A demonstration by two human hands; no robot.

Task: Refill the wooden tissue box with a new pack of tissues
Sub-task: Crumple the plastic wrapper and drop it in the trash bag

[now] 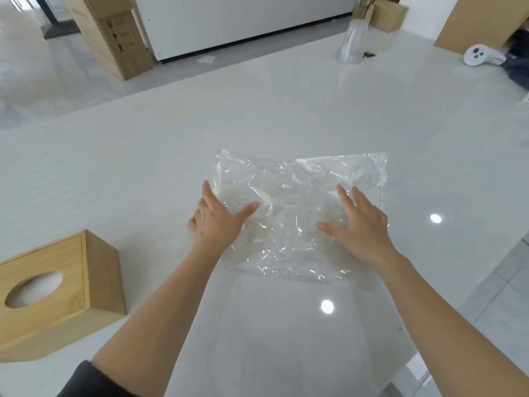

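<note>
Wrapper: we see a clear plastic bag [297,213] lying flat and crumpled on the white desk [143,167], centre of view; we judge it empty, very light, limp and slippery.
Left hand [217,222]: fingers spread apart, palm flat on the bag's left edge, gripping nothing.
Right hand [357,224]: fingers spread apart, pressed on the bag's right half, gripping nothing.
Hold point: we would pinch a corner or gather the film; a flat push will likely slide it.
Wooden tissue box [57,290]: near left, well apart from the bag; white shows through its oval slot, so we judge it filled.
Surroundings: clear cup [353,43] and white controller [481,55] far right; cardboard box [114,38] on the floor beyond.
Obstruction: nothing lies between bag and box.
</note>
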